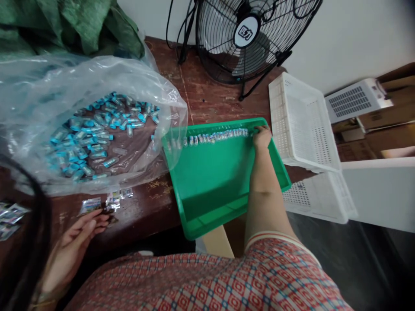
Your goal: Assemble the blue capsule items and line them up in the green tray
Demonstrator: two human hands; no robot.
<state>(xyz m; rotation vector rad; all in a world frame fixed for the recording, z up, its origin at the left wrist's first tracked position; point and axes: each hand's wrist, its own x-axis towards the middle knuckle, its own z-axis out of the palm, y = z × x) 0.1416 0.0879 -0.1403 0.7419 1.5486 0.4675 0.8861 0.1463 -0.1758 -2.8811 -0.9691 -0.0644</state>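
**One row of vials along the tray's far wall, right hand at its end**

Right hand – reaches across the green tray to its far right corner. The fingers are curled down against the right end of the row of vials. They touch the last vials, but I cannot tell whether one is pinched between them, because the knuckles hide the tips.

The row runs in a single line, left to right, just inside the tray's far rim. The rest of the tray floor, from the row to the near rim, is bare green. The forearm lies over the tray's right side.

Left hand – low at the near edge of the counter, palm up, fingers loosely spread and holding nothing that I can see. Its fingertips are just beside a few small printed packets, and more packets lie at the far left edge of the frame.

Edges: the tray's near end juts past the counter's front edge. Its left rim touches the slumped clear plastic bag, which holds a heap of blue-capped vials. A white slotted basket stands just right of the tray's far corner, close to the right hand. A black fan stands behind the tray, against the wall.
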